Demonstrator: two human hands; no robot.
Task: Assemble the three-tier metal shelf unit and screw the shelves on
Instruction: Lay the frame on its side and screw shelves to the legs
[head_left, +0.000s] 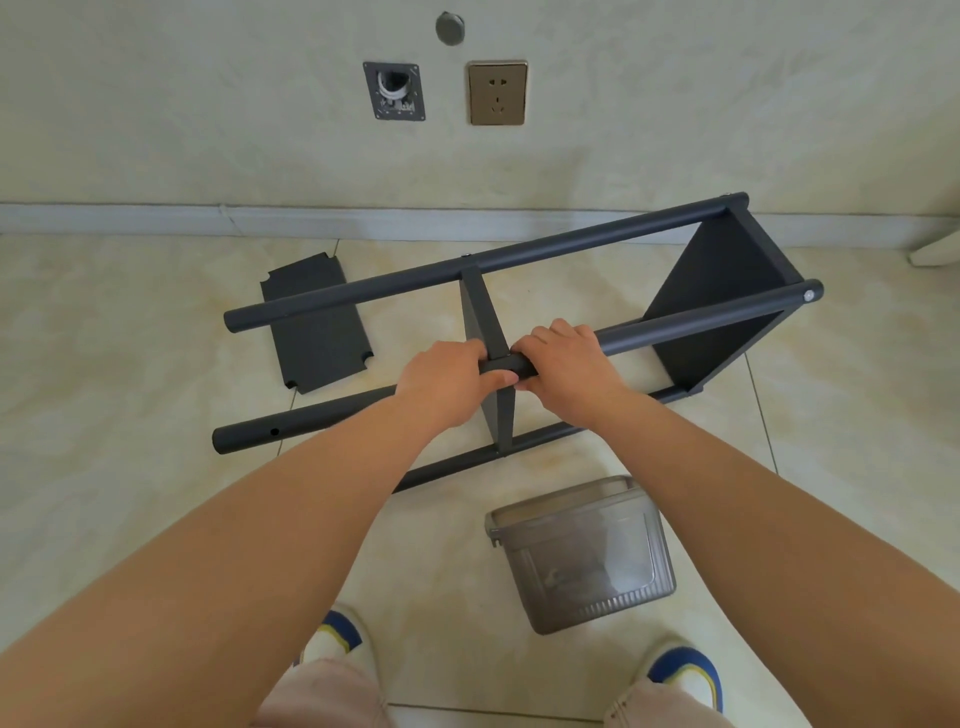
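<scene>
Both hands grip the near pole (675, 325) at the middle shelf (485, 332): left hand (441, 379) and right hand (563, 364) curled round it. Best to line hole with shelf corner, hold steady, then screw. Loose shelf (317, 322) waits on the floor.

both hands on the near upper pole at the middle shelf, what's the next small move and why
Probably seat the middle shelf corner against the near upper pole and fasten it. Both the left hand and right hand grip the pole right at that joint, while the third shelf lies loose on the floor, so this joint seems to come first.
</scene>
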